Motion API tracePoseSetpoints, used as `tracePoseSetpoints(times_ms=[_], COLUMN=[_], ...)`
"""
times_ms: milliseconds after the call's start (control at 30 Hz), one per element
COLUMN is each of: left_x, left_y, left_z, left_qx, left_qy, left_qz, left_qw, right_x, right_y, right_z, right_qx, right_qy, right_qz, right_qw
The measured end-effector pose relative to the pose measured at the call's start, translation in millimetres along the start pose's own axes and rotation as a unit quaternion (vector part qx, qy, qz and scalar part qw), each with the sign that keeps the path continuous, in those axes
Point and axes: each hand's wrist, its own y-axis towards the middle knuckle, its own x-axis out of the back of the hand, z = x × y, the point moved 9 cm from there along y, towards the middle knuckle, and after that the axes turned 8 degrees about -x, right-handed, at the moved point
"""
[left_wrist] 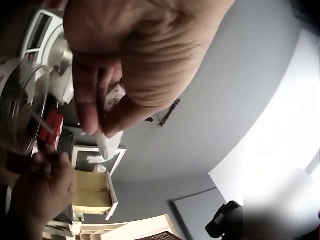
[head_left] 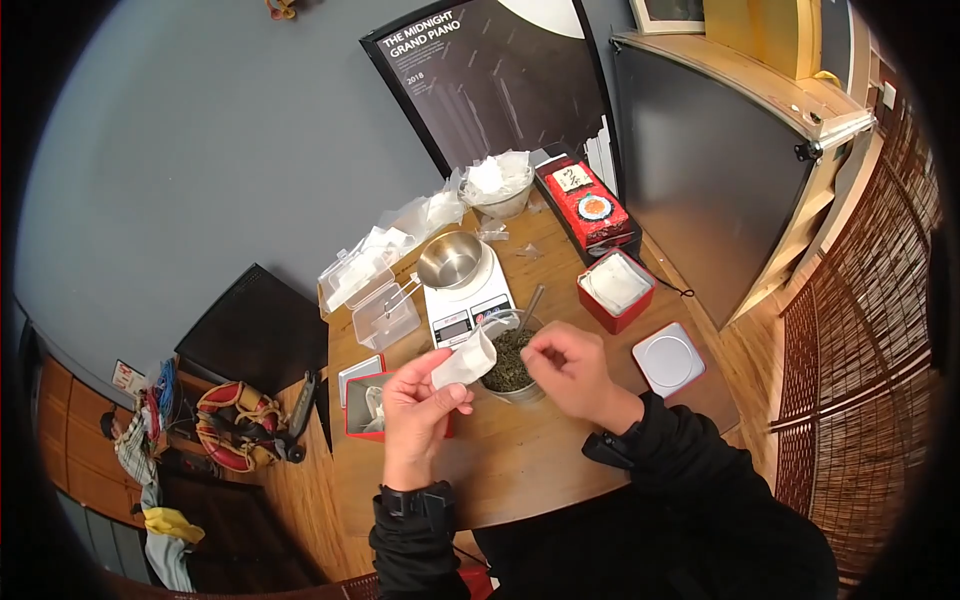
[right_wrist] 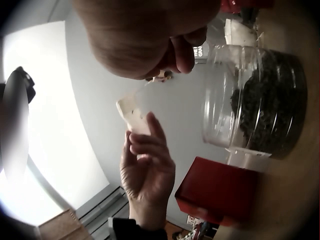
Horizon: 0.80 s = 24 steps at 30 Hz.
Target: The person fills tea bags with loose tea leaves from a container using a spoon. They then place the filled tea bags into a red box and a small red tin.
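Observation:
A small white tea bag (head_left: 465, 362) with a few dark specks on it is pinched between the thumb and fingers of my left hand (head_left: 418, 408). Just to its right, my right hand (head_left: 572, 372) has its thumb and fingertips together. A thin pale string (right_wrist: 142, 89) runs from the bag's top toward that hand in the right wrist view; the fingertips there are partly hidden. Below both hands stands a clear jar (right_wrist: 220, 100) of dark dried tea leaves (head_left: 507, 362), with a spoon handle (head_left: 533, 303) sticking out.
Behind the jar a kitchen scale (head_left: 470, 290) carries a steel pan (head_left: 450, 260). Red tins (head_left: 612, 318) stand at both sides, with a lid (head_left: 669, 360) at right. A bowl of white bags (head_left: 497, 190), a red tea package (head_left: 590, 205) and a plastic box (head_left: 387, 318) sit farther back.

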Motion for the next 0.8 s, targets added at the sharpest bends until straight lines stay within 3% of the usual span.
tracePoseSetpoints(times_ms=[100,133,167,233,400,533,633,733,800], left_x=[-4.9,-9.0,-10.8,-17.0,-37.0,-47.0,-43.8,-30.7,-16.1], left_y=[-5.2,-6.0,-6.1,-7.6,-7.2,-9.4,-18.9,-27.4,-32.1], left_z=[12.4,16.3,16.8,17.0,22.9,24.1,13.8,-4.4,-13.4], left_qx=[-0.015,-0.014,-0.029,-0.045,-0.068,-0.084,-0.092,-0.105,-0.105], left_qy=[-0.073,-0.075,-0.025,0.051,0.099,0.087,0.122,0.171,0.179], left_qz=[-0.035,-0.034,-0.048,-0.062,-0.037,0.008,0.014,0.008,-0.021], left_qw=[0.997,0.997,0.998,0.996,0.992,0.993,0.988,0.98,0.978], right_x=[-20.4,-30.9,-41.8,-48.4,-31.7,0.9,57.8,118.6,134.0], right_y=[-7.3,-10.9,-15.8,-15.7,-12.2,2.3,35.5,72.6,88.2], right_z=[7.3,6.5,-1.4,-4.0,-8.9,-12.4,-10.6,-24.3,-31.9], right_qx=[-0.023,-0.052,-0.148,-0.161,-0.217,-0.22,-0.171,-0.165,-0.187], right_qy=[0.055,0.093,0.201,0.222,0.264,0.182,0.012,-0.185,-0.347], right_qz=[0.077,0.126,0.164,0.149,0.079,0.045,0.009,0.008,0.076], right_qw=[0.995,0.986,0.954,0.95,0.937,0.957,0.985,0.969,0.916])
